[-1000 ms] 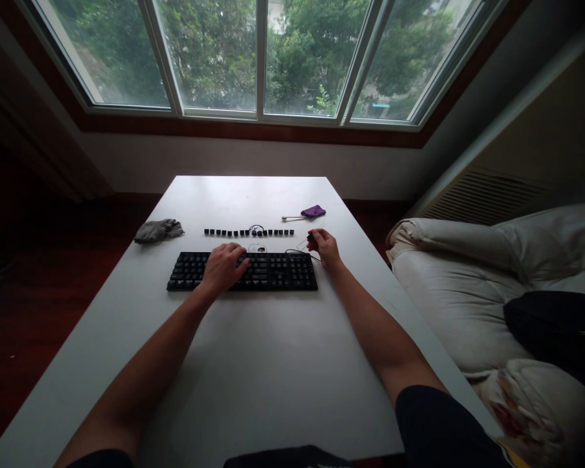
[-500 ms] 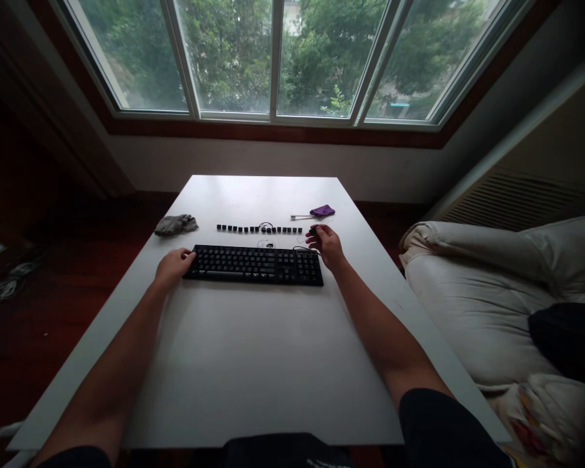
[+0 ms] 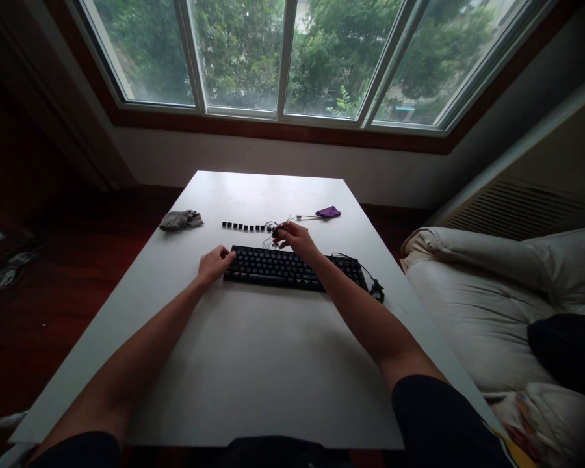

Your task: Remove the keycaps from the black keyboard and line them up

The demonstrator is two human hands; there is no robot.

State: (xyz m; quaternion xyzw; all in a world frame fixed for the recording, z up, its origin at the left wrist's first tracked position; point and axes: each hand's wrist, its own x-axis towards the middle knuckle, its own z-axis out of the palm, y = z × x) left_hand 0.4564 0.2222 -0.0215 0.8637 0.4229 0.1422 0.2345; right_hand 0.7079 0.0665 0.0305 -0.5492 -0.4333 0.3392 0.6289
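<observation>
A black keyboard (image 3: 273, 268) lies on the white table (image 3: 253, 364), partly covered by my right forearm. My left hand (image 3: 215, 264) grips its left end, thumb near the top edge. Beyond the keyboard, my right hand (image 3: 295, 236) is closed, fingertips pinched round something small and dark that I cannot make out. Close to those fingertips runs a row of small black keycaps (image 3: 246, 227), its right part hidden behind the hand. Thin wire loops (image 3: 266, 243) show beside the fingers. A black cable (image 3: 377, 287) is bunched at the keyboard's right end.
A crumpled grey cloth (image 3: 180, 220) lies at the table's left edge. At the back right are a purple cloth or pouch (image 3: 328, 212) and a thin white stick (image 3: 306, 217). A pale sofa (image 3: 468, 292) stands to the right, and a window (image 3: 283, 58) is ahead.
The keyboard has slid to the right with my left hand on it. My right hand has moved left to the keycap row. The bunched cable now shows at the keyboard's right end.
</observation>
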